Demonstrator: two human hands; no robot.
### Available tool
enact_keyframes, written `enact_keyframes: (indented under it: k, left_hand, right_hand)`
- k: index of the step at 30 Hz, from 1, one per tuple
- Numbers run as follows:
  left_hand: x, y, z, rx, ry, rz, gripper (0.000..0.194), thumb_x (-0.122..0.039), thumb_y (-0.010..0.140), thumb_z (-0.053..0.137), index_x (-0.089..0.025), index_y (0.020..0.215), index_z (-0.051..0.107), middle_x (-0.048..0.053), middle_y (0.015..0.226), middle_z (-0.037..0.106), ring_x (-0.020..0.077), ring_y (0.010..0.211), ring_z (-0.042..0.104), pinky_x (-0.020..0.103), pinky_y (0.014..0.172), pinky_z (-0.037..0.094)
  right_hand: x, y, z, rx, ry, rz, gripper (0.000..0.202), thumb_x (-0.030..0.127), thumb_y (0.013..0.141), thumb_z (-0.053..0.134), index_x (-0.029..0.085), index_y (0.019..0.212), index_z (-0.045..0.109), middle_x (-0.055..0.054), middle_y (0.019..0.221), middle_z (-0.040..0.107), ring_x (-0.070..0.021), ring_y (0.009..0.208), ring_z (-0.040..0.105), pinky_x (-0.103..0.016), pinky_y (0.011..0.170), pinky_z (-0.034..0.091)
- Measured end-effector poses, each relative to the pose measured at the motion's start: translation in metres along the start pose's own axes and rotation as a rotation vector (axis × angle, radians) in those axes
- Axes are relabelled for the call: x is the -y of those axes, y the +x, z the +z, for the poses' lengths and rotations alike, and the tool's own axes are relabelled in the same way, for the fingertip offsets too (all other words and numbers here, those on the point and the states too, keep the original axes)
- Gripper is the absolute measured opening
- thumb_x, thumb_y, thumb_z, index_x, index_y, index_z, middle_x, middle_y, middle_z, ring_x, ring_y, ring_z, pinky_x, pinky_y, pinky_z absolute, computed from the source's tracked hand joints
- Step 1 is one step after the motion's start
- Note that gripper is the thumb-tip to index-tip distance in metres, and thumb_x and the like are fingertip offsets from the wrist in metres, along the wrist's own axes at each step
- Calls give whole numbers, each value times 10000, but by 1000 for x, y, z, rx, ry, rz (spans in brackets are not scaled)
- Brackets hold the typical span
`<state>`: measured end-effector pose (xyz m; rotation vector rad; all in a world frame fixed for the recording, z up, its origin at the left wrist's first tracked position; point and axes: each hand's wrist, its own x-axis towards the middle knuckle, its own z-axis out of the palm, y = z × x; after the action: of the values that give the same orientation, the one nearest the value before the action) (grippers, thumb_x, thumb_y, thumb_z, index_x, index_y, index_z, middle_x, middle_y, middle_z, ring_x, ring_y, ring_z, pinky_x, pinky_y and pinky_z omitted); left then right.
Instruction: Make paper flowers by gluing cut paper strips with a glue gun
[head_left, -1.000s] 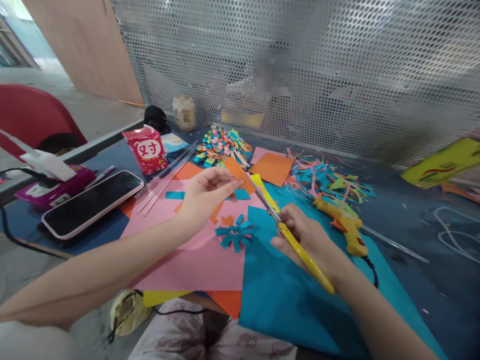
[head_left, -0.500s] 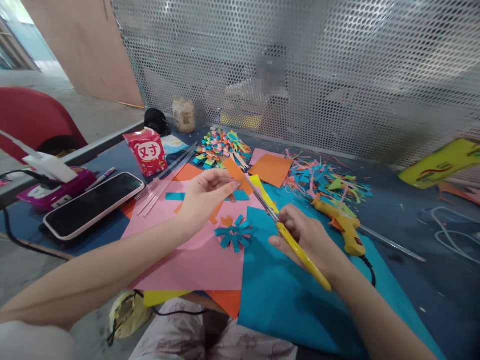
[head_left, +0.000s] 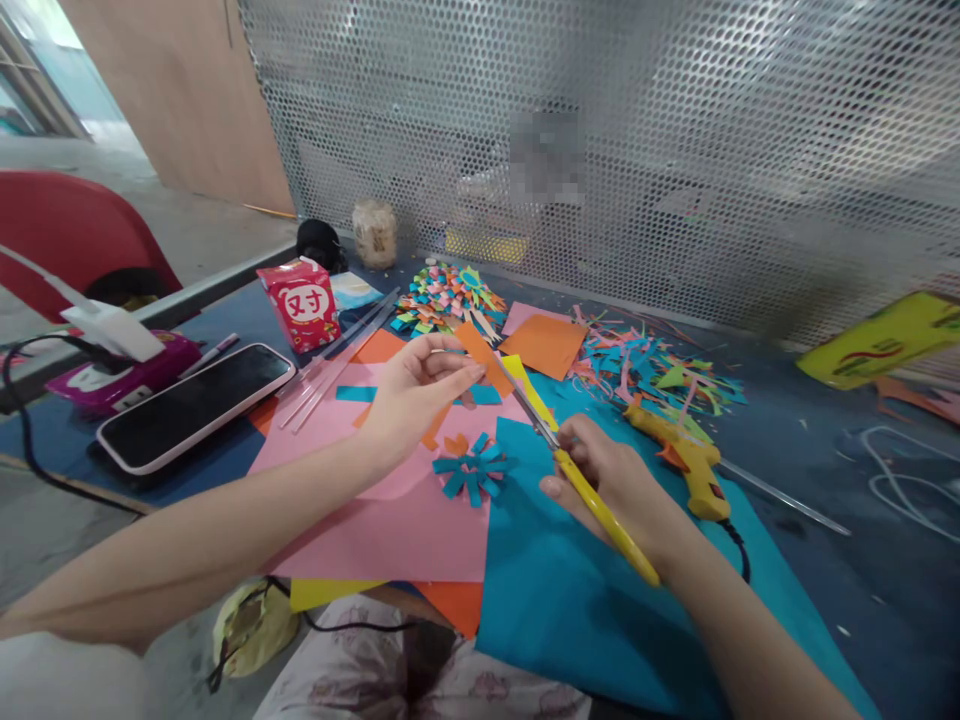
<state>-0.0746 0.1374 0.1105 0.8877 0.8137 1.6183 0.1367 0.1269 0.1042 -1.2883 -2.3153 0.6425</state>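
Observation:
My left hand pinches an orange paper strip between thumb and fingers. Yellow-handled scissors are gripped in my right hand, their blades pointing up and left along the strip's right edge. Whether the blades touch the paper I cannot tell. Below my hands lies a blue paper flower of curled strips, with a small orange piece beside it. Under them spread a pink sheet and a blue sheet. A yellow strip lies just behind the blades.
A yellow glue gun rests right of my right hand. Behind are a pile of folded paper bits, orange squares and paper scraps. Leftward are a phone, a red packet and clear glue sticks. A perforated metal panel stands behind.
The whole view has shifted slightly. My hands, the orange strip and the scissors keep nearly the same places relative to each other.

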Motion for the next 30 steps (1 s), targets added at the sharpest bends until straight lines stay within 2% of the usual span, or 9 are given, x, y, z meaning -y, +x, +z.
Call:
enact_keyframes:
  k: [7, 14, 19, 25, 30]
  left_hand:
    - [1, -1, 0, 36, 17, 7, 372, -257, 527, 853, -155, 734, 561, -45, 594, 640, 84, 500, 598, 193, 458, 490]
    - [1, -1, 1, 28, 16, 2, 383, -262, 511, 860, -152, 725, 563, -42, 597, 644, 83, 498, 593, 196, 458, 492]
    - [2, 0, -1, 33, 16, 8, 377, -258, 523, 856, -149, 731, 560, -35, 605, 650, 84, 502, 602, 190, 459, 502]
    - [2, -1, -2, 86, 41, -8, 361, -253, 548, 835, -146, 737, 547, -46, 583, 640, 81, 479, 598, 181, 441, 486]
    - [2, -2, -1, 97, 42, -20, 357, -235, 543, 832, -144, 726, 539, -51, 572, 636, 79, 468, 599, 174, 440, 481]
  right_hand:
    - [5, 1, -3, 53, -16, 43, 349, 531, 760, 517, 250, 799, 312, 44, 600, 469, -124, 474, 408, -249, 449, 319]
    - [1, -2, 0, 9, -13, 14, 371, 565, 779, 514, 247, 798, 325, 67, 577, 405, -105, 466, 332, -239, 442, 269]
    - [3, -1, -1, 22, -11, 4, 364, 560, 784, 508, 248, 782, 321, 75, 563, 351, -107, 456, 343, -240, 436, 261]
    - [8, 1, -4, 44, -26, 32, 339, 510, 754, 522, 250, 808, 311, 48, 601, 446, -124, 467, 410, -243, 449, 316]
    - [8, 2, -3, 25, -36, 6, 302, 484, 758, 504, 250, 800, 317, 43, 596, 464, -120, 453, 413, -238, 437, 315]
